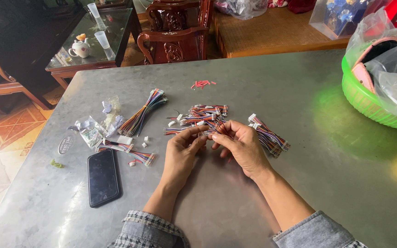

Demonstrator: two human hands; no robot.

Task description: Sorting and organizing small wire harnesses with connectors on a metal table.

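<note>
presently both hands work over the dull grey metal table [299, 183], close together near its middle. the left hand [182, 154] pinches the end of a short multicoloured wire harness with a small white plug [210, 128] between thumb and fingertips; the right hand [240, 144] is closed on the same harness from the other side, fingers curled over the wires, so both grips are clamped on it. the harness sits just above the table, right in front of the loose heap of similar striped wire harnesses [203, 115], which lies just beyond the fingertips.

a second small stack of finished-looking harnesses [269, 135] lies just right of the right hand. a longer fanned bundle of coloured wires [143, 112] lies to the left, near crumpled clear plastic bags [97, 126] and loose white plugs [145, 141]. a black smartphone [103, 177] lies face up well left of the left wrist. red wire offcuts [201, 84] lie further back; a green plastic basket holding plastic bags [364, 98] stands at the right edge.

judgement: the handling looks best done with the wires kept flat and in order, the plug held by its body and not by the strands, and the pull kept straight; whether the plug is seated cannot be told at this size
</note>
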